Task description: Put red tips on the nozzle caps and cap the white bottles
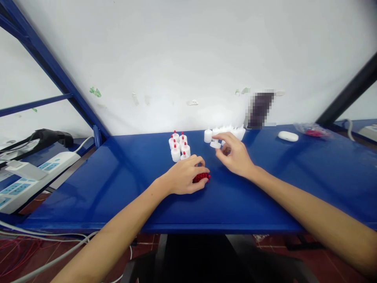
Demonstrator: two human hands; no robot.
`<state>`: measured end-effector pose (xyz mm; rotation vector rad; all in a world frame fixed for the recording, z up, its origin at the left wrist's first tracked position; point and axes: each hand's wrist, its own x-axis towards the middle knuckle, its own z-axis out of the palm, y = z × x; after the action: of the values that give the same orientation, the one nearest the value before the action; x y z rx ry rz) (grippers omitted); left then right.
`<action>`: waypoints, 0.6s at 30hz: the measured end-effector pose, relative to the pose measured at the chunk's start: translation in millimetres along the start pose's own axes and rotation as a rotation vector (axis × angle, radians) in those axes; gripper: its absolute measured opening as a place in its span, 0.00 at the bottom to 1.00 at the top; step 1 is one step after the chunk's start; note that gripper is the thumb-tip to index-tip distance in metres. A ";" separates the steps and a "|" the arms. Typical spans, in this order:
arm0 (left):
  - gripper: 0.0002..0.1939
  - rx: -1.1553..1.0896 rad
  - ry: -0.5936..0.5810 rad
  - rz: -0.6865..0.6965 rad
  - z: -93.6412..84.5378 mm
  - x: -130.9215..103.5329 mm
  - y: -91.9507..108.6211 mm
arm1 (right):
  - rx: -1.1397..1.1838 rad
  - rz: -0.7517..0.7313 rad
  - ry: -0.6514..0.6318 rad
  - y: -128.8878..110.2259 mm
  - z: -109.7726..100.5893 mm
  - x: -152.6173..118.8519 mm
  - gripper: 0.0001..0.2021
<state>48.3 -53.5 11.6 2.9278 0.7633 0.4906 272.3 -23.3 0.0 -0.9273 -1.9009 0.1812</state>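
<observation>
My left hand (188,175) rests low over a small pile of red caps (200,177). Its thumb and forefinger close round a red cap at the pile's right edge; the palm hides part of the heap. Between the thumb and fingers of my right hand (232,152) is a small white bottle (215,145), tilted on its side just above the table. Beyond my left hand stand several white bottles with red caps (176,153), upright in two rows. Behind my right hand is a group of white bottles without red caps (207,136), partly hidden by the fingers.
Everything sits on a blue table (141,169) against a white wall. A white oval case (288,136) and a clear plastic bag with red pieces (314,132) lie at the right. White power strips (55,167) and cables are beyond the left edge.
</observation>
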 end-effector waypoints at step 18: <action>0.12 0.073 -0.065 -0.148 4.6 -0.6 -23.0 | 0.008 -0.008 -0.115 3.0 1.8 -3.4 0.16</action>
<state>38.7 -33.7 3.6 2.9071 1.0009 0.3610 273.2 -23.0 -4.7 -0.9210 -2.0079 0.2422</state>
